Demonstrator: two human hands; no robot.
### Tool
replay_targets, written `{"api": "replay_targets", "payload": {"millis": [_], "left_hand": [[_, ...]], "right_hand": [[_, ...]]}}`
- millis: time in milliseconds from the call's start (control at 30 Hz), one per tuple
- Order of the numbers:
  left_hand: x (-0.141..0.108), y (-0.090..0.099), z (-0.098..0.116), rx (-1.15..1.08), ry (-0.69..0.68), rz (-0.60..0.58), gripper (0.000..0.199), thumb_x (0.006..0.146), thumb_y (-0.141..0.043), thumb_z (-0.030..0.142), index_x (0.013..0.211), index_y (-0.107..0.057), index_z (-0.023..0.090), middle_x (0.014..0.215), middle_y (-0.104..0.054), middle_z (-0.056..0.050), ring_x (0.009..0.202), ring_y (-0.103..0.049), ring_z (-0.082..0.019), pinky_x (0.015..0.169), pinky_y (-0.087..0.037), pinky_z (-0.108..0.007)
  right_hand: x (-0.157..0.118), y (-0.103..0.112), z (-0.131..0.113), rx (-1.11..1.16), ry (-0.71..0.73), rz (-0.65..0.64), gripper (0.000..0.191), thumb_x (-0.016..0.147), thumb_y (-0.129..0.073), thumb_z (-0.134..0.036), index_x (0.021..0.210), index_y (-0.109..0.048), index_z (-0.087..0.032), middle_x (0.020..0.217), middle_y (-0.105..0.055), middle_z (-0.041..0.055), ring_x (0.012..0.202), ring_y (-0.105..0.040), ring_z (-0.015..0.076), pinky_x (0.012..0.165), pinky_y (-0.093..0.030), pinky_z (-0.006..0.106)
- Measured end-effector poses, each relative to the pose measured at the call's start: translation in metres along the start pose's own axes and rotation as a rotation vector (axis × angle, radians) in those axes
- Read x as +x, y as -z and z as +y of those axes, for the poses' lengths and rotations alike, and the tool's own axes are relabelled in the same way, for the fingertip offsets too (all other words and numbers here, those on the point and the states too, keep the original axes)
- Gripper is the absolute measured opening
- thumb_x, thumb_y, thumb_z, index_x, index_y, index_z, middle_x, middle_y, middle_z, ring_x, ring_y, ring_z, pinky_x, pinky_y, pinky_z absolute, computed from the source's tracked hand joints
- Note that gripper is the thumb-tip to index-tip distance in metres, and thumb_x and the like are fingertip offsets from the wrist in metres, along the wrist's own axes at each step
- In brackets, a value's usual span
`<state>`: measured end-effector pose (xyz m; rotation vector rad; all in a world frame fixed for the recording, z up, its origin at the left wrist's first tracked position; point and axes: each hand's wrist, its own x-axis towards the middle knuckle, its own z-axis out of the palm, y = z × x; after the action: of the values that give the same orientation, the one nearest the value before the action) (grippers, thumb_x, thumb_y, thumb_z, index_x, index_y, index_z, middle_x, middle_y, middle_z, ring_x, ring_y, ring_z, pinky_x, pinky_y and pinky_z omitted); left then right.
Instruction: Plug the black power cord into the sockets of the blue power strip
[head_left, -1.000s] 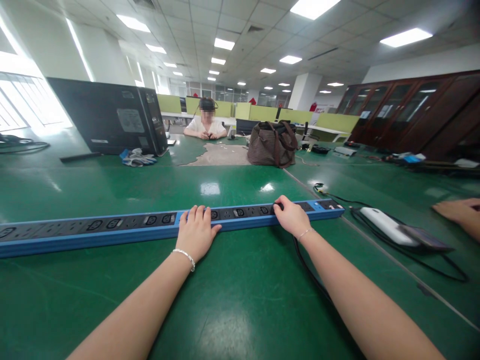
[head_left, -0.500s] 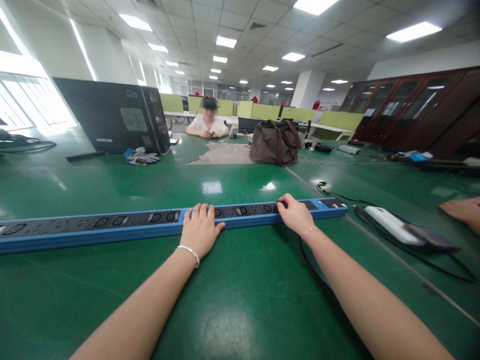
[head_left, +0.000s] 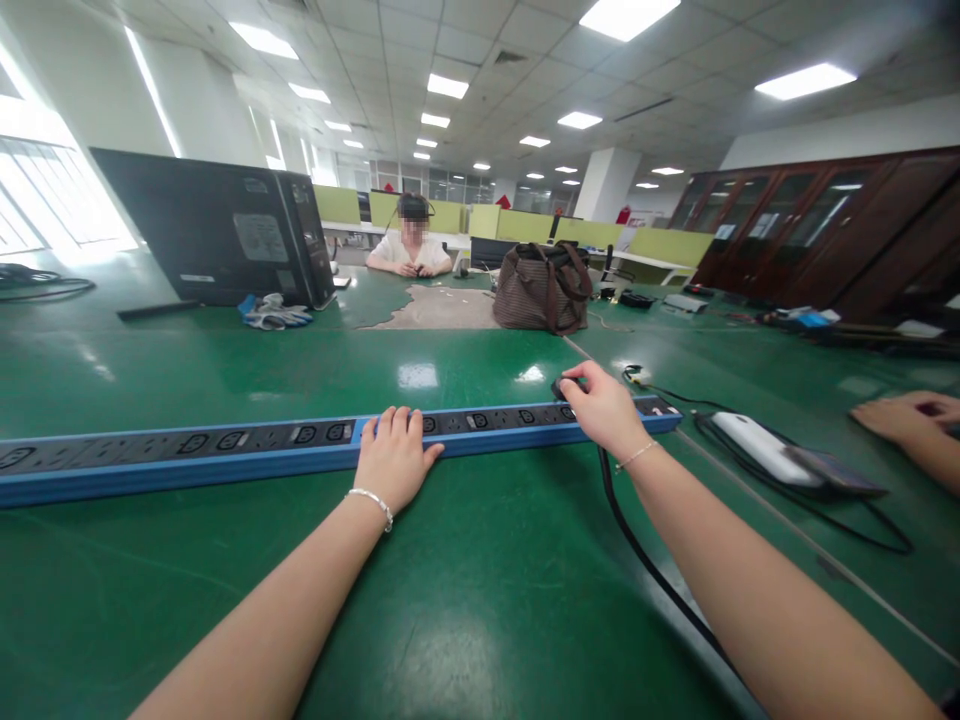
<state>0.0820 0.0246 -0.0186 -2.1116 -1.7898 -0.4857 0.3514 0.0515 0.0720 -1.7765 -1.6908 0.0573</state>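
Note:
A long blue power strip (head_left: 262, 463) with a black face and several sockets lies across the green table. My left hand (head_left: 395, 455) grips it near the middle, fingers over the top and thumb along the near side. Above the strip's right part, my right hand (head_left: 606, 408) is closed on a black plug (head_left: 561, 386), whose front end points left and appears clear of the sockets. The plug's rear is hidden in my fingers. A thick black cable (head_left: 637, 550) hangs below that hand and runs toward me under my forearm.
A white device (head_left: 765, 447) with black cables lies to the right, near another person's hands (head_left: 892, 415). A black computer case (head_left: 217, 230), gloves (head_left: 274, 313) and a brown bag (head_left: 536, 290) stand farther back. A person (head_left: 412, 245) sits across the table.
My right hand has lifted the plug up off the strip's face and shifted slightly right. More of the cable shows. My left hand stays on the strip; the view has shifted slightly.

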Motion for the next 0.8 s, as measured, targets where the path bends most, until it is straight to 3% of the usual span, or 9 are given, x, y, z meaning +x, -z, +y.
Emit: {"api": "replay_targets", "payload": {"millis": [200, 300, 400, 567, 800], "left_hand": [[-0.001, 0.000, 0.000, -0.004, -0.005, 0.016, 0.054, 0.087, -0.039, 0.047, 0.125, -0.049, 0.011, 0.129, -0.052, -0.017, 0.123, -0.041, -0.031, 0.101, -0.028, -0.046], [-0.001, -0.001, 0.001, -0.018, 0.003, 0.016, 0.053, 0.085, -0.043, 0.047, 0.125, -0.049, 0.013, 0.129, -0.052, -0.017, 0.123, -0.041, -0.031, 0.101, -0.028, -0.046], [-0.001, 0.000, 0.001, -0.033, 0.011, 0.019, 0.053, 0.084, -0.044, 0.047, 0.125, -0.049, 0.014, 0.128, -0.053, -0.017, 0.123, -0.042, -0.030, 0.102, -0.028, -0.046], [0.000, 0.002, 0.002, -0.055, 0.015, 0.014, 0.053, 0.084, -0.046, 0.046, 0.124, -0.049, 0.012, 0.127, -0.053, -0.017, 0.123, -0.041, -0.031, 0.101, -0.028, -0.046], [0.000, 0.004, 0.002, -0.062, 0.021, 0.014, 0.053, 0.084, -0.046, 0.046, 0.124, -0.049, 0.011, 0.127, -0.052, -0.017, 0.122, -0.041, -0.031, 0.101, -0.028, -0.047]], "right_hand": [[-0.024, -0.032, -0.039, 0.272, -0.012, -0.148, 0.020, 0.076, -0.047, -0.035, 0.086, -0.059, -0.022, 0.061, -0.058, -0.0035, 0.054, -0.050, 0.0134, 0.057, -0.038, 0.025], [-0.027, -0.047, -0.064, 0.412, -0.070, -0.168, 0.022, 0.074, -0.046, -0.034, 0.087, -0.058, -0.022, 0.057, -0.056, -0.0051, 0.050, -0.048, 0.0129, 0.054, -0.038, 0.024], [-0.025, -0.066, -0.081, 0.401, -0.059, -0.160, 0.017, 0.072, -0.049, -0.032, 0.081, -0.059, -0.022, 0.060, -0.058, -0.0045, 0.055, -0.051, 0.0124, 0.058, -0.040, 0.024], [-0.026, -0.091, -0.088, 0.339, -0.065, -0.204, 0.015, 0.071, -0.050, -0.029, 0.080, -0.060, -0.022, 0.069, -0.063, -0.0029, 0.063, -0.055, 0.0131, 0.065, -0.043, 0.024], [-0.033, -0.097, -0.090, 0.267, -0.041, -0.220, 0.016, 0.074, -0.049, -0.029, 0.085, -0.060, -0.023, 0.074, -0.065, -0.0004, 0.067, -0.058, 0.0146, 0.068, -0.044, 0.025]]}}
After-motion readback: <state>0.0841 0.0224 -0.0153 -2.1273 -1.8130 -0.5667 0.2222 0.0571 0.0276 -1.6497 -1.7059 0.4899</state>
